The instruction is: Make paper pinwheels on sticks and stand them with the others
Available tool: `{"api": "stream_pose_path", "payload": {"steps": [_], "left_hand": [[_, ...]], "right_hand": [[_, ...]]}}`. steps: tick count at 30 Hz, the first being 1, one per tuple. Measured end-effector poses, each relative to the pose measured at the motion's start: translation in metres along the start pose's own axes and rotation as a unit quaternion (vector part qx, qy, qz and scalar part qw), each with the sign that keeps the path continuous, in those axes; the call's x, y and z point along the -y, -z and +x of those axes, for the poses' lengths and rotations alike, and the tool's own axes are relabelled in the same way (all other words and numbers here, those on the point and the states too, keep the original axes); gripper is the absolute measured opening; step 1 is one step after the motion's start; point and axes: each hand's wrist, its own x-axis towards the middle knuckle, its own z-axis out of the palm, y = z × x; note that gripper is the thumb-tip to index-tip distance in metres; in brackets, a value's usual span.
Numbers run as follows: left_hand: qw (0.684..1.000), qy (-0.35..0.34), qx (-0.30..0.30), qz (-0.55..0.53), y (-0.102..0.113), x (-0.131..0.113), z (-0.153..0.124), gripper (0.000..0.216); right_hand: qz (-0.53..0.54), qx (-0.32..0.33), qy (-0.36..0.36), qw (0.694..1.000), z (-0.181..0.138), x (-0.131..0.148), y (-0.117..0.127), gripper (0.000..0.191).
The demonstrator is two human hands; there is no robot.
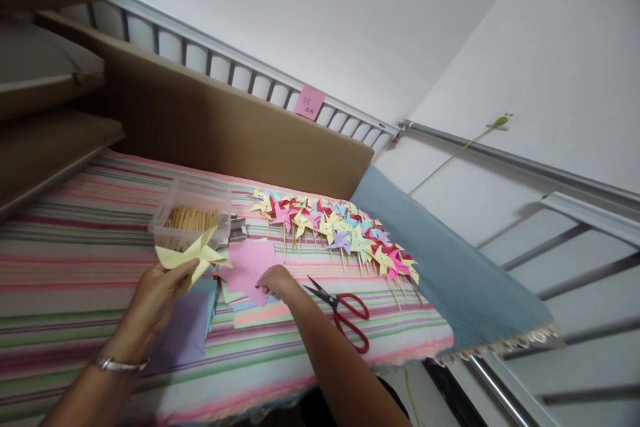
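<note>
My left hand (163, 290) pinches a pale yellow paper pinwheel (197, 253) and holds it up in front of a clear plastic box (163, 213). Thin wooden sticks (193, 218) lie inside that box. Over the pink paper sheets (250, 260), my right hand (276, 282) has its fingers closed together. A tiny dark thing shows at its fingertips, too small to name. Coloured paper sheets (263, 313) lie under and beside the pink ones, and purple paper (187, 330) rests below my left hand. Red-handled scissors (340, 310) lie spread apart right of my right hand.
Many finished pinwheels (327, 227) on sticks lie in rows on the striped cloth (100, 267). A cardboard panel (225, 123) stands behind, against a white railing (220, 67). Cardboard boxes (50, 60) are stacked at left. A blue cloth (430, 260) hangs over the right end.
</note>
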Motion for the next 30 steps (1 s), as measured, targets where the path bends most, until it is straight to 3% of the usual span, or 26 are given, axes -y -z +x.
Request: {"api": "stream_pose_path", "payload": {"steps": [4,9,12,21,30], "left_hand": [[1.000,0.008,0.013,-0.005,-0.001,-0.001,0.000,0.026],[1.000,0.015,0.028,0.000,-0.001,0.001,0.001,0.025],[1.000,0.014,0.027,-0.006,0.000,0.005,0.003,0.027],[0.999,0.015,0.029,0.004,0.002,0.012,0.008,0.028],[0.999,0.020,0.024,-0.008,0.000,0.011,0.006,0.030]], "right_hand": [[0.025,-0.039,0.055,0.997,-0.009,-0.017,-0.004,0.026],[0.036,-0.149,0.140,0.978,-0.017,-0.031,-0.018,0.013],[0.023,-0.191,0.182,0.964,-0.019,-0.033,-0.024,0.017],[0.008,-0.191,0.198,0.961,-0.011,-0.037,-0.027,0.029],[0.000,-0.193,0.208,0.959,-0.008,-0.037,-0.023,0.018]]}}
